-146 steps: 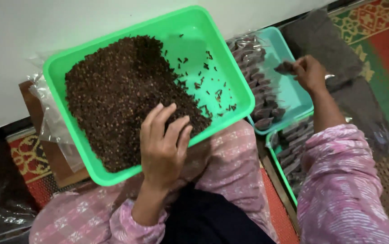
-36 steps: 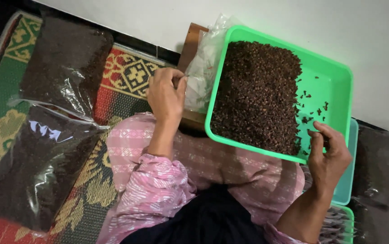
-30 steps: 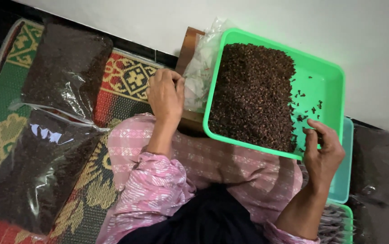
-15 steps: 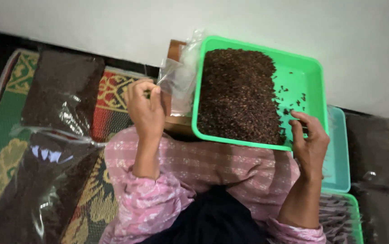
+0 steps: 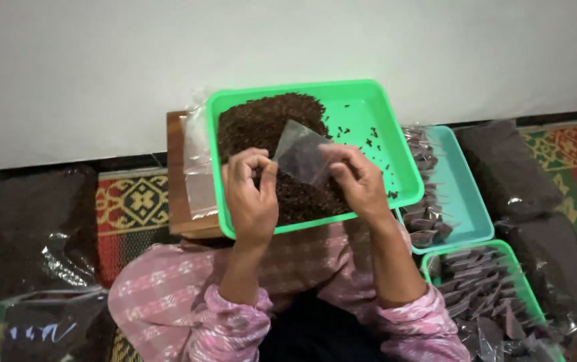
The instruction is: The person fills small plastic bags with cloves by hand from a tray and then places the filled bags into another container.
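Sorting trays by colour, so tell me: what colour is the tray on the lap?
Bright green tray, seen from the head camera.

You sit on the floor of a home used for packing work: a patterned woven mat (image 5: 134, 201) lies left of your left hand (image 5: 251, 198), a plain white wall (image 5: 100, 67) rises beyond both hands, and trays of filled sachets (image 5: 476, 281) sit right of your right hand (image 5: 355, 177).
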